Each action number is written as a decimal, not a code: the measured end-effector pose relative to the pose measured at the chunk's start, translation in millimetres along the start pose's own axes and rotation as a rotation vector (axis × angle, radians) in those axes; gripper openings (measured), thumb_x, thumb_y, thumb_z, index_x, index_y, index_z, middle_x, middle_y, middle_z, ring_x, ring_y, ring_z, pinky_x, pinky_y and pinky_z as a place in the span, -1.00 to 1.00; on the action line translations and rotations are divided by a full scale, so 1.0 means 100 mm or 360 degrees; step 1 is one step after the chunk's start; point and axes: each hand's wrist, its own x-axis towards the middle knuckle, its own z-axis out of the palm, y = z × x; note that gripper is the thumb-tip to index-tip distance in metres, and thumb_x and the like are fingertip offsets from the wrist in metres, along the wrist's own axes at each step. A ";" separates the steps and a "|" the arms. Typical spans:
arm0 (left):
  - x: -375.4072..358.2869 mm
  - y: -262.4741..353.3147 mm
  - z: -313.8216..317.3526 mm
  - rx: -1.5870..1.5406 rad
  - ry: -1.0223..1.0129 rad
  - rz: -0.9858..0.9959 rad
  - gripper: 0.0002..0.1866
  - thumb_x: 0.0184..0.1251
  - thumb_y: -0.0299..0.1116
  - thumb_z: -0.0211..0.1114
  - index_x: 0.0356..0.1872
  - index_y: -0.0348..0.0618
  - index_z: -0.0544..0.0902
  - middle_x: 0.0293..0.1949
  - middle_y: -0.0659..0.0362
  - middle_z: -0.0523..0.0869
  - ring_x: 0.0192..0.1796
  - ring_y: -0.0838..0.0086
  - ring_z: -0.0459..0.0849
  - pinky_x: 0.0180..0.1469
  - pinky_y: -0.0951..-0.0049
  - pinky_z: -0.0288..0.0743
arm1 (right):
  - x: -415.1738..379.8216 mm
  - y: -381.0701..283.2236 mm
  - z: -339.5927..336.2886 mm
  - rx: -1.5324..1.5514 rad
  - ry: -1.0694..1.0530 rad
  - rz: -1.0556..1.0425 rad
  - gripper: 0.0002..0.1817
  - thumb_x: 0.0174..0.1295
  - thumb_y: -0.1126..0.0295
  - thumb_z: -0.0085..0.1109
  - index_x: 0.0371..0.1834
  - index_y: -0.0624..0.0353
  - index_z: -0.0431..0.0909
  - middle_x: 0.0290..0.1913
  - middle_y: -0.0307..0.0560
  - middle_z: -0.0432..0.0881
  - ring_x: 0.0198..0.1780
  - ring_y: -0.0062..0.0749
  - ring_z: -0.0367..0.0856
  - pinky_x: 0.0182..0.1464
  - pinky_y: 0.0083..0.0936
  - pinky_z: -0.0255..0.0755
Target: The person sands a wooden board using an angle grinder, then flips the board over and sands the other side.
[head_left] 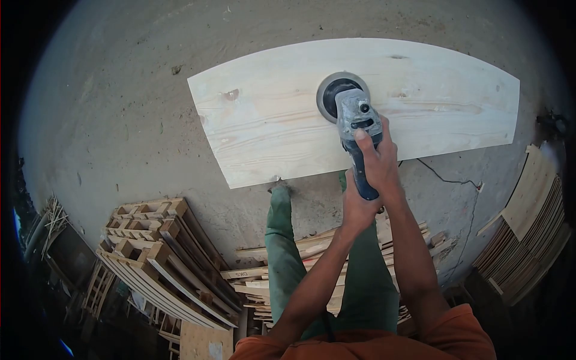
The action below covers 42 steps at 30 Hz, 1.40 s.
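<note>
An angle grinder (360, 114) with a grey metal head and dark blue handle rests its round disc (327, 99) on a pale wooden panel (258, 120). The panel has a curved far edge and lies on the ground in front of my legs. My left hand (359, 209) is wrapped around the rear end of the grinder's handle. Farther forward, my right hand (383, 159) grips the tool body, its thumb on top near the head. Part of the disc is hidden under the grinder head.
A dark cord (444, 178) runs over the concrete floor (132, 120) to the right. Stacked pallets (162, 252) stand at lower left. Loose boards (252, 272) lie behind my legs, and piled wooden sheets (528, 222) are at far right.
</note>
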 end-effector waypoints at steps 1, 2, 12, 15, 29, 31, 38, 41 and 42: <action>-0.02 0.02 0.08 -0.0052 0.0051 -0.0030 -0.20 0.08 -0.30 0.60 0.28 -0.22 0.31 -0.01 0.02 0.68 0.01 0.31 0.70 0.05 0.28 0.58 | 0.04 0.02 -0.05 0.0007 -0.0006 0.0014 -0.21 0.30 -0.21 0.23 0.32 0.26 0.39 -0.10 0.22 0.74 -0.04 -0.04 0.77 0.04 -0.24 0.57; 0.04 0.07 0.13 -0.0035 0.0063 -0.0026 -0.20 0.08 -0.30 0.60 0.28 -0.22 0.31 -0.01 0.02 0.68 0.01 0.31 0.70 0.05 0.28 0.58 | 0.11 0.01 -0.09 0.0033 0.0014 0.0022 -0.22 0.31 -0.20 0.22 0.31 0.27 0.40 -0.09 0.22 0.73 -0.04 -0.07 0.76 0.04 -0.26 0.57; -0.07 -0.03 0.11 0.0099 0.0001 0.0021 -0.21 0.06 -0.22 0.61 0.24 -0.22 0.32 -0.01 -0.02 0.70 -0.01 0.29 0.74 0.04 0.29 0.58 | 0.00 0.04 -0.14 0.0069 0.0068 0.0070 -0.27 0.36 -0.17 0.19 0.30 0.27 0.41 -0.10 0.18 0.73 -0.07 -0.17 0.74 0.02 -0.28 0.56; -0.08 -0.08 -0.54 0.0008 0.0120 0.0116 -0.26 0.10 -0.27 0.59 0.22 -0.23 0.34 -0.02 0.07 0.66 -0.02 0.41 0.68 0.03 0.36 0.57 | -0.10 -0.20 0.57 0.0044 -0.0147 0.0005 -0.19 0.32 -0.25 0.21 0.34 0.25 0.37 -0.10 0.25 0.74 -0.04 0.01 0.77 0.04 -0.22 0.57; -0.22 0.09 -1.64 0.0177 -0.0049 0.0080 -0.26 0.09 -0.23 0.59 0.20 -0.24 0.35 0.00 0.04 0.66 0.00 0.41 0.67 0.08 0.35 0.55 | -0.43 -0.57 1.50 0.0019 -0.0004 0.0071 -0.24 0.37 -0.21 0.14 0.28 0.31 0.42 -0.13 0.17 0.74 -0.10 -0.19 0.75 -0.01 -0.31 0.58; -0.28 0.04 -1.51 0.0112 -0.0006 0.0088 -0.26 0.09 -0.23 0.59 0.20 -0.25 0.35 0.00 0.04 0.66 0.00 0.39 0.68 0.07 0.34 0.56 | -0.45 -0.54 1.36 -0.0018 0.0028 -0.0055 -0.27 0.38 -0.19 0.15 0.26 0.30 0.45 -0.12 0.12 0.75 -0.11 -0.24 0.75 -0.02 -0.36 0.58; -0.18 0.01 -1.77 -0.0004 0.0103 0.0165 -0.20 0.04 -0.22 0.63 0.23 -0.25 0.34 -0.02 -0.03 0.69 0.01 0.21 0.71 0.08 0.23 0.56 | -0.44 -0.60 1.67 -0.0026 -0.0065 -0.0059 -0.21 0.35 -0.24 0.17 0.31 0.30 0.39 -0.12 0.23 0.74 -0.10 -0.13 0.77 -0.02 -0.30 0.58; -0.20 0.02 -1.60 0.0173 0.0001 0.0074 -0.15 0.01 -0.18 0.65 0.25 -0.25 0.33 0.00 -0.10 0.72 0.05 0.11 0.75 0.09 0.17 0.57 | -0.45 -0.55 1.45 0.0082 0.0023 0.0053 -0.20 0.33 -0.25 0.19 0.27 0.31 0.41 -0.14 0.23 0.74 -0.09 -0.11 0.78 -0.03 -0.29 0.59; -0.21 0.01 -1.53 0.0129 0.0046 0.0107 -0.17 0.01 -0.18 0.64 0.24 -0.24 0.34 0.00 -0.11 0.72 0.05 0.11 0.75 0.09 0.16 0.56 | -0.44 -0.56 1.40 0.0050 -0.0004 0.0031 -0.20 0.33 -0.25 0.19 0.26 0.31 0.42 -0.15 0.23 0.74 -0.10 -0.11 0.78 -0.03 -0.28 0.58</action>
